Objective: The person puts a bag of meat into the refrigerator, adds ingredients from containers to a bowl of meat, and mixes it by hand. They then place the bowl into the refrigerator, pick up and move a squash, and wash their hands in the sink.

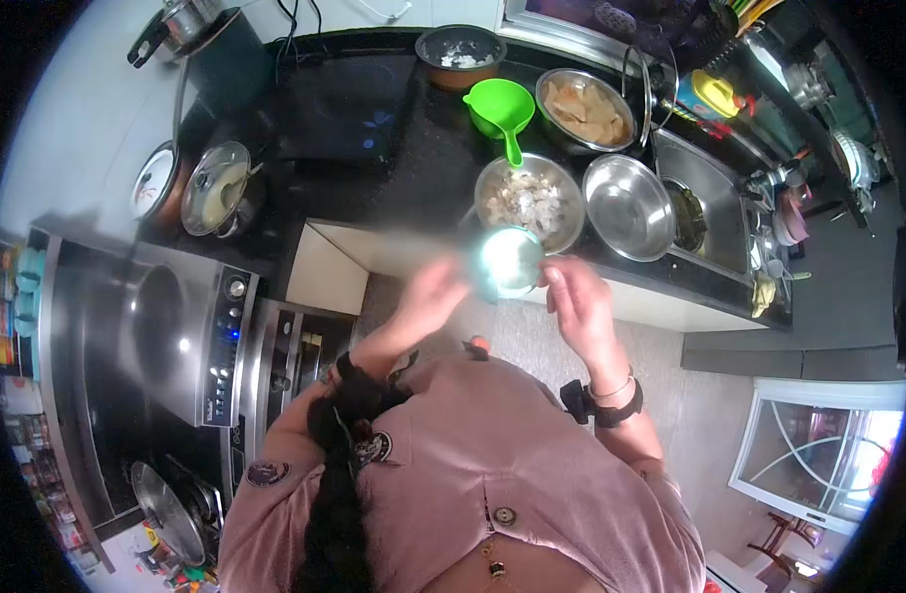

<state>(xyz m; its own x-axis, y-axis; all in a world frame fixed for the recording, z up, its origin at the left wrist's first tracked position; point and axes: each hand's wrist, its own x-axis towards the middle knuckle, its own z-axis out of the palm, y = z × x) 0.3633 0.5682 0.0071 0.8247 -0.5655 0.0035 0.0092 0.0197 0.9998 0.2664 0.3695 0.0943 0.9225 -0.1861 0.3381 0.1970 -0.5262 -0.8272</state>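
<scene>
My right hand grips the edge of a small, rounded, pale green bowl, whose inside shines with bright glare. Whatever lies inside the bowl is lost in that glare. Close to the bowl's left side is my left hand, its fingers smeared by motion, so I cannot tell whether they touch it. Just beyond the small bowl, a metal bowl holds whitish, chunky pieces of food. A bare metal bowl stands to its right, and a green plastic ladle-like strainer or scoop lies behind it.
A metal bowl of brownish pieces and a dark pot stand at the back. The sink is at the right. A glass-lidded pot sits left, near the steel stove. The counter's front edge runs ahead of me.
</scene>
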